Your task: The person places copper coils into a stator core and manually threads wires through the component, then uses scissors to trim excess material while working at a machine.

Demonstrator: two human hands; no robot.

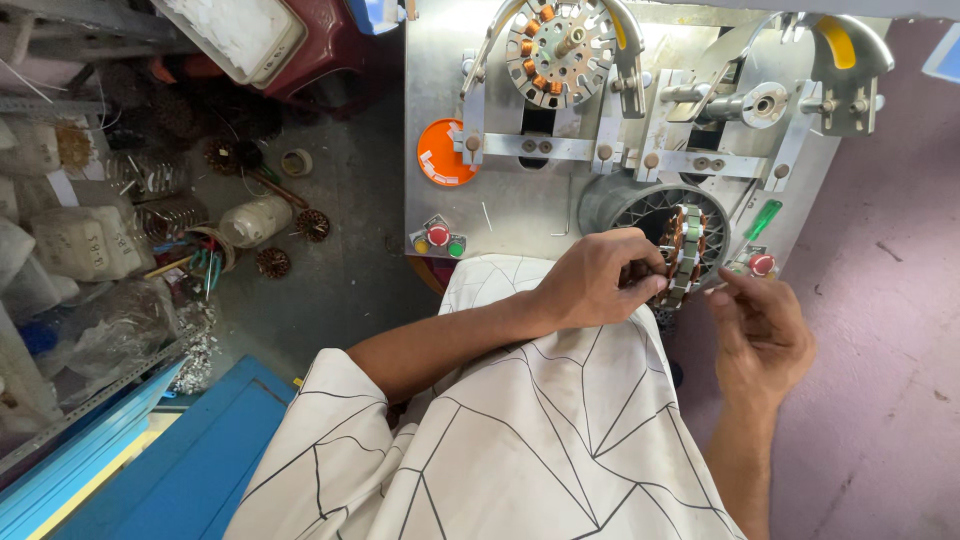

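Note:
My left hand [598, 280] grips a round stator core [682, 255] with copper windings and green insulating strips, held on edge just over the front of a grey metal winding machine [500, 200]. My right hand [757, 320] is beside the core on its right, fingers curled and fingertips near its rim; I cannot tell if they touch it. Behind the core is a round grey well [625, 205] in the machine top. A second stator [558, 42] with copper coils sits mounted on the left winding station at the back.
Red and green push buttons [440, 238] sit at the machine's front left, a red button [762, 264] at the right, an orange disc [442, 155] on the panel. Floor at left holds wound stators [272, 262], a white spool [254, 220], bags and a blue board [190, 460].

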